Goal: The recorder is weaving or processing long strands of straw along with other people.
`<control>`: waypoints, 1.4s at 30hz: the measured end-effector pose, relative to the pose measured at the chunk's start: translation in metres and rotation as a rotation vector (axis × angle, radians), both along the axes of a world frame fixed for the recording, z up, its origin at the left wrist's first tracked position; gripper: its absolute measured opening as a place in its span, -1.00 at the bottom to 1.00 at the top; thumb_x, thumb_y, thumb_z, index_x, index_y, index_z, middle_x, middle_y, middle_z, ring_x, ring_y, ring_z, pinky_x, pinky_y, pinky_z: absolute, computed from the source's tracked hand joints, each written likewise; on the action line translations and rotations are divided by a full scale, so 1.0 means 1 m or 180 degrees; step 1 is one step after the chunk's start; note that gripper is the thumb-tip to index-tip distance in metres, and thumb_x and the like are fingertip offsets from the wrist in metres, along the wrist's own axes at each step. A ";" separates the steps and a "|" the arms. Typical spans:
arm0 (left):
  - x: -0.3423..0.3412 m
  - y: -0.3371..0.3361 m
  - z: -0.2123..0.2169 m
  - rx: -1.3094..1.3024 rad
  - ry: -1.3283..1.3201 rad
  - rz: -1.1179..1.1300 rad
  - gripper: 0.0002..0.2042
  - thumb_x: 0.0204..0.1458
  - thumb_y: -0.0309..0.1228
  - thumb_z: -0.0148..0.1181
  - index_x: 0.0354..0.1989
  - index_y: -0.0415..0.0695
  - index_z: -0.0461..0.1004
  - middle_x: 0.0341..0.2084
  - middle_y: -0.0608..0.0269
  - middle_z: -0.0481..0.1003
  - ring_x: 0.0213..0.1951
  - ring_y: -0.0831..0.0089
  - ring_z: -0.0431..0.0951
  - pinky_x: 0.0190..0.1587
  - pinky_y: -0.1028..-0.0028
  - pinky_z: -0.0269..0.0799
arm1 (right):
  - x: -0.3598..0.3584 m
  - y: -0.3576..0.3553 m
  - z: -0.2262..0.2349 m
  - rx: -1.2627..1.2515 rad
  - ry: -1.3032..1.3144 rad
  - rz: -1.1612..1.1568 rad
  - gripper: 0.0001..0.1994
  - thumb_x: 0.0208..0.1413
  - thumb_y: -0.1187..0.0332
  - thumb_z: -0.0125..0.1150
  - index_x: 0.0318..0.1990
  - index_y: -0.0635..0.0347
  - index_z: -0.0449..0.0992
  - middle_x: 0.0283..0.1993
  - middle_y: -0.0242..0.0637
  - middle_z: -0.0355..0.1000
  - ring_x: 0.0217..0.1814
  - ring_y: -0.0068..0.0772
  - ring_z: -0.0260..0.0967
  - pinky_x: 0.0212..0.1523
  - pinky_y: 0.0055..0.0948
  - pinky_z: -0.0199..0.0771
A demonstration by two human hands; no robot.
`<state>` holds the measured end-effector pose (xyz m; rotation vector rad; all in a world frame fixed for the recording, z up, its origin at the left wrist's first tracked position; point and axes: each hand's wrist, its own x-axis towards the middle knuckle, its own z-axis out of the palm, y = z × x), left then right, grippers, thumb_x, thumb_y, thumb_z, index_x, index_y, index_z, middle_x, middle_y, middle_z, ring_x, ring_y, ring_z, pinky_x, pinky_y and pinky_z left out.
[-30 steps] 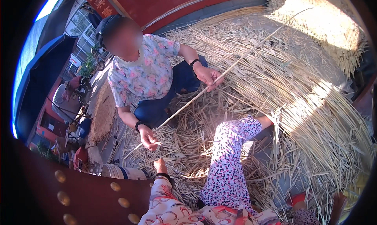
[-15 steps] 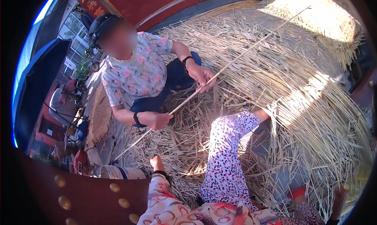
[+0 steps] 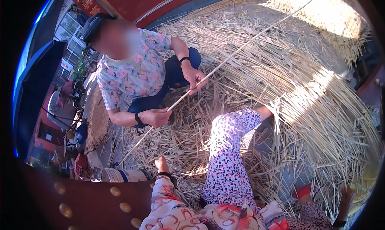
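My left hand (image 3: 161,165) reaches down beside the straw at the lower middle, a dark band on its wrist. Its fingers are mostly hidden, so what it may hold does not show. At the lower right rim my right hand (image 3: 345,198) points upward in shade, fingers seemingly stretched out, nothing visible in it. Opposite me, a crouching person in a flowered shirt (image 3: 134,79) grips a long, thin pale stalk (image 3: 240,47) with both hands. It slants from the straw at lower left toward the upper right. Loose straw stalks (image 3: 224,93) lie around my patterned trouser leg (image 3: 228,158).
A thick woven straw bundle (image 3: 321,13) sits in sunlight at the upper right. Dark red studded wood (image 3: 88,202) fills the lower left, near a pale cylindrical container (image 3: 124,175). Behind the person are bicycles, a dark umbrella (image 3: 40,93) and a red wall (image 3: 160,1).
The person opposite and the stalk appear slightly further left, as does most of the scene. The person's grip on the stalk has shifted a little. My hands have barely moved.
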<state>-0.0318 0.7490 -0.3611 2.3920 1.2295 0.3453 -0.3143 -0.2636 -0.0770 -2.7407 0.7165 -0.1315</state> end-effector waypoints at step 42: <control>0.044 -0.596 0.299 -0.2119 -0.0927 -0.5274 -0.80 0.11 -0.45 0.05 -0.13 -0.26 0.38 -0.55 0.18 0.49 -0.50 0.49 0.51 -0.41 0.51 0.41 | -0.001 0.050 0.063 -0.0385 -0.0931 0.0112 -0.69 0.22 0.31 -0.06 -0.51 0.35 0.34 -0.60 -0.05 0.32 -0.54 -0.05 0.25 -0.45 -0.20 0.17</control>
